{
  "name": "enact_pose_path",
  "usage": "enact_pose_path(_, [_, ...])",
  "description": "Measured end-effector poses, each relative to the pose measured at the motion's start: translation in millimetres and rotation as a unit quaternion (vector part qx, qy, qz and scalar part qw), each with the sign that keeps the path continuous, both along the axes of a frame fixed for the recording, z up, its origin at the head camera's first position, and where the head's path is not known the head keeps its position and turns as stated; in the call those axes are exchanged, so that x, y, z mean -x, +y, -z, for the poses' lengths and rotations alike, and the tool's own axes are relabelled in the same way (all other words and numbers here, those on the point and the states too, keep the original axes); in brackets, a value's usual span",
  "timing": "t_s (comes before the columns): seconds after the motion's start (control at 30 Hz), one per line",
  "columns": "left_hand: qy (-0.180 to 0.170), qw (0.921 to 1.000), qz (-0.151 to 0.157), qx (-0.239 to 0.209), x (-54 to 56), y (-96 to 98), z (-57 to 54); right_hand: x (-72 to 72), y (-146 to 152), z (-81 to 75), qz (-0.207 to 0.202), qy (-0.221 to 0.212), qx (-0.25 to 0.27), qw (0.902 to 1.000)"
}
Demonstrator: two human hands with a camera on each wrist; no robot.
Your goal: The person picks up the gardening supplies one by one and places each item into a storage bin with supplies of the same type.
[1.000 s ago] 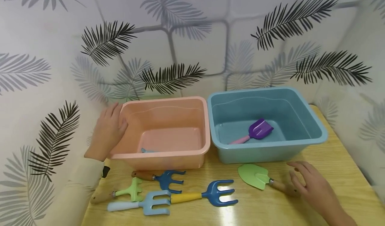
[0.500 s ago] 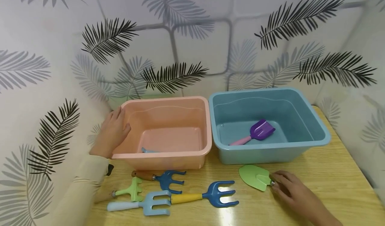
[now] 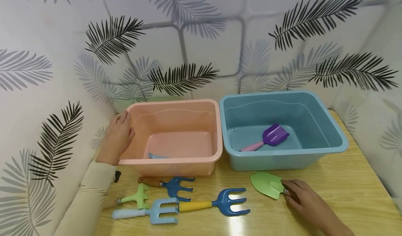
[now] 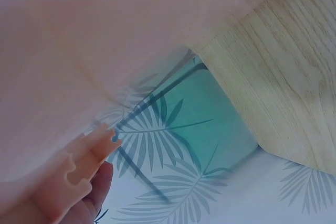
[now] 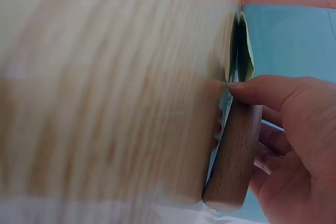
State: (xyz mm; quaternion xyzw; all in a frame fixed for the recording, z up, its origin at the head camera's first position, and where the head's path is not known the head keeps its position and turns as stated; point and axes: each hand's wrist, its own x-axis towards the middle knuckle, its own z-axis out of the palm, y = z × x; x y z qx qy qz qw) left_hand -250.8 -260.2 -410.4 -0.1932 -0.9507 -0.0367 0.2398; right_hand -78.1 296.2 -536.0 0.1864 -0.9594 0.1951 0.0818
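My right hand (image 3: 303,201) grips the wooden handle (image 5: 236,156) of a small green garden trowel (image 3: 267,184), close to where the handle meets the blade. The trowel lies on the table before the blue basin (image 3: 267,161), blade pointing left. In the right wrist view the thumb is on one side of the handle and fingers curl behind it. My left hand (image 3: 117,136) holds the left rim of the pink basin (image 3: 176,166); its fingers (image 4: 102,187) show beside the rim's underside in the left wrist view. Inside the blue basin lies a purple shovel (image 3: 274,135) with a pink handle.
Left of the trowel lie a blue fork with a yellow handle (image 3: 196,205), a light-blue fork (image 3: 157,211), a small green rake (image 3: 139,196) and a dark-blue rake (image 3: 176,187). A light-blue piece (image 3: 157,155) shows inside the pink basin. A patterned wall covering (image 3: 204,54) stands behind.
My right hand has moved left from above the trowel's handle end and taken hold of the handle near the blade. The left hand has stayed on the pink basin's rim.
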Motion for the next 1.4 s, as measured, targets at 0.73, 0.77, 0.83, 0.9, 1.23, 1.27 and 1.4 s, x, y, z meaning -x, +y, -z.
enact_pose_path(0.73, [0.006, 0.9998, -0.003, 0.018, -2.9, 1.7, -0.3, -0.4, -5, -4.2, -0.01, 0.001, 0.02, 0.9997])
enact_pose_path(0.77, [0.005, 0.9998, -0.004, 0.019, -2.6, 1.9, -0.4, -0.8, -4, -4.4, -0.014, 0.005, 0.023, 0.9996])
enact_pose_path(0.83, [0.004, 0.9998, -0.005, 0.019, -2.4, 1.8, -0.6, -1.4, -3, -4.9, -0.02, 0.012, 0.027, 0.9994])
enact_pose_path(0.9, [0.006, 0.9998, -0.004, 0.021, -2.2, 1.3, -0.8, -1.9, -1, -6.5, -0.027, 0.018, 0.03, 0.999])
enact_pose_path(1.23, [0.008, 0.9997, -0.001, 0.023, -1.6, 1.9, -1.2, -7.6, 7, -31.6, -0.039, 0.009, 0.074, 0.9964])
enact_pose_path(1.27, [0.006, 0.9998, -0.001, 0.022, -1.7, 1.9, -1.4, -8.1, 7, -35.6, -0.04, 0.001, 0.084, 0.9957])
enact_pose_path(1.4, [-0.006, 0.9999, -0.004, 0.013, -2.9, 1.7, -2.3, -8.6, 9, -52.3, -0.044, -0.023, 0.105, 0.9932])
